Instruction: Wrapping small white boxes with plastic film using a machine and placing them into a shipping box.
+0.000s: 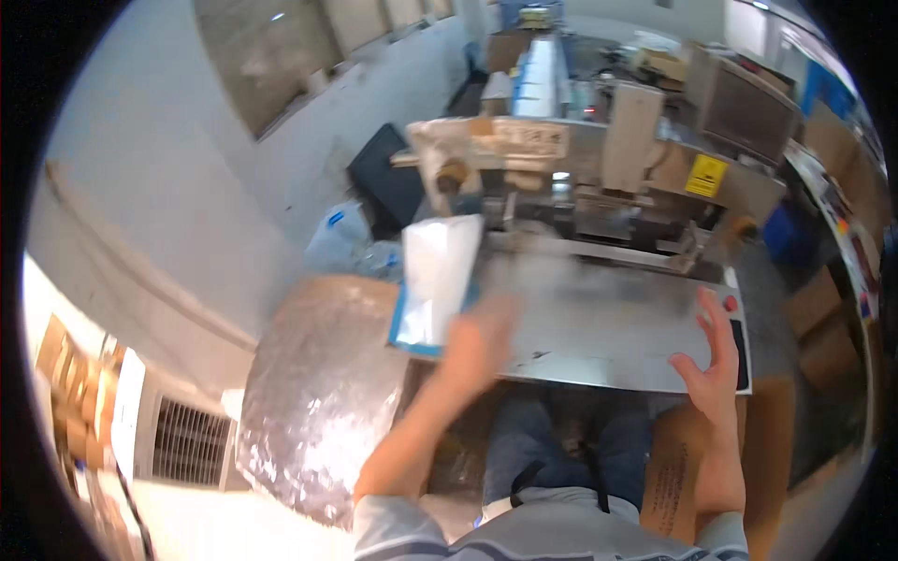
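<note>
My left hand (480,344) is smeared by motion over the left part of the metal worktop (599,360), so its fingers cannot be made out. Just left of it, a stack of white, shiny sheets or bags (438,276) lies in a blue tray (418,349). Beyond that hand is a pale, see-through blur (543,266); I cannot tell what it is or whether the hand holds it. My right hand (713,360) is open above the worktop's right end, fingers apart and holding nothing, close to a small red knob (731,304).
A machine with a metal bar (608,252) runs along the worktop's far side. A large box wrapped in clear plastic (323,402) stands at the left. An open cardboard box (673,467) is below my right arm. A monitor (748,107) stands at the back right.
</note>
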Tool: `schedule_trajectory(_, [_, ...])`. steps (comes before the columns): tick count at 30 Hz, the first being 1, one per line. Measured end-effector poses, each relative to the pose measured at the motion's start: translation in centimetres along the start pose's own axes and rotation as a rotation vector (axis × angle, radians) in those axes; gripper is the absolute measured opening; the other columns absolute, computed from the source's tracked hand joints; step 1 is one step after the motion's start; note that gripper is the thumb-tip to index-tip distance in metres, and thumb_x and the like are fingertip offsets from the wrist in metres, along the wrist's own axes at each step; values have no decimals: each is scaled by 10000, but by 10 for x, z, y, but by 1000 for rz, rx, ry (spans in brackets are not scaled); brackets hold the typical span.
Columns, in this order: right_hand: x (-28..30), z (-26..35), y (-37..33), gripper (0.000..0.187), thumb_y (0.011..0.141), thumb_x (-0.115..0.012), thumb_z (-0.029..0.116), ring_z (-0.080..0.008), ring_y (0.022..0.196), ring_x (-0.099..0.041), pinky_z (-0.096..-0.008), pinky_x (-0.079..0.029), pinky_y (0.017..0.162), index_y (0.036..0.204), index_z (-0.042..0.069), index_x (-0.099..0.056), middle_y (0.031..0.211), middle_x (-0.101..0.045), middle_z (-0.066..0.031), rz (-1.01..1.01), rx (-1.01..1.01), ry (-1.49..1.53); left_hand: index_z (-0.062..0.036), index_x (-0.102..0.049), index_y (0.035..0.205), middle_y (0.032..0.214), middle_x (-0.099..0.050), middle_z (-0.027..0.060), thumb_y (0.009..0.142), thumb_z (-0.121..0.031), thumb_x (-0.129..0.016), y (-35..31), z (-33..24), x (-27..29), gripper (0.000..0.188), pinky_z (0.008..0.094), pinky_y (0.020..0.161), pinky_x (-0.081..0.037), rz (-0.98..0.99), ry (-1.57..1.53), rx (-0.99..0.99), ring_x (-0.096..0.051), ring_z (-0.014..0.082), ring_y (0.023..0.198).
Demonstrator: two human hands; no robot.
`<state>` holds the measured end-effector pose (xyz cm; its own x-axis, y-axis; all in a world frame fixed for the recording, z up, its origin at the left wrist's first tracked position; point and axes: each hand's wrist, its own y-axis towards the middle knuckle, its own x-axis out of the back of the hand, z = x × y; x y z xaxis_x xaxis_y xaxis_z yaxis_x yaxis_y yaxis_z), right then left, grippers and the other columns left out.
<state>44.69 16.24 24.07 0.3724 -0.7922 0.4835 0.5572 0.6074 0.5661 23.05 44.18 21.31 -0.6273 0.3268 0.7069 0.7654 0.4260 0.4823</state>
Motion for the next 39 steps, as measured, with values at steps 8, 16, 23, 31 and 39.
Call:
schedule_trajectory(8, [-30, -48, -10, 113, 911, -646, 45, -102, 731, -617, -247, -492, 641, 830, -8, -589, 756, -638, -52, 409, -347, 357, -22, -672, 961, 804, -691, 158, 900, -85, -651, -33, -94, -53, 89, 397, 664, -525, 51, -544, 21, -676, 350, 734])
schedule_trajectory(16, [-41, -48, -33, 35, 854, -698, 47, -269, 951, -662, -387, -504, 885, 850, 21, -675, 966, -684, -101, -43, 196, -105, -9, -691, 893, 735, -690, 128, 923, -177, -698, -53, -95, -102, 170, 345, 632, -525, 36, -699, 360, -687, 251, 661])
schedule_trajectory(23, [-32, -41, -43, 131, 776, -764, 125, -293, 921, -658, -492, -483, 1000, 834, 77, -657, 891, -664, -102, 337, 268, -174, -52, -586, 1312, 1172, -683, 182, 840, -103, -743, -27, -108, -100, 500, 424, 793, -568, -72, -256, -216, -698, 346, 968])
schedule_trajectory(31, [7, -51, -52, 167, 866, -698, 244, -272, 925, -667, -490, -417, 1082, 889, 86, -649, 843, -675, -100, 489, 165, -226, -70, -682, 1071, 891, -701, 165, 908, -190, -678, 15, -112, -104, 203, 411, 683, -528, 708, -287, -136, -678, 352, 777])
schedule_trajectory(39, [30, -79, -29, 134, 906, -676, 260, -251, 1112, -615, -583, -279, 1167, 926, 141, -734, 943, -714, -19, 754, 10, -187, -38, -622, 1010, 881, -671, 236, 967, -194, -577, 46, -93, -77, 168, 516, 745, -497, 804, -179, -11, -628, 463, 851])
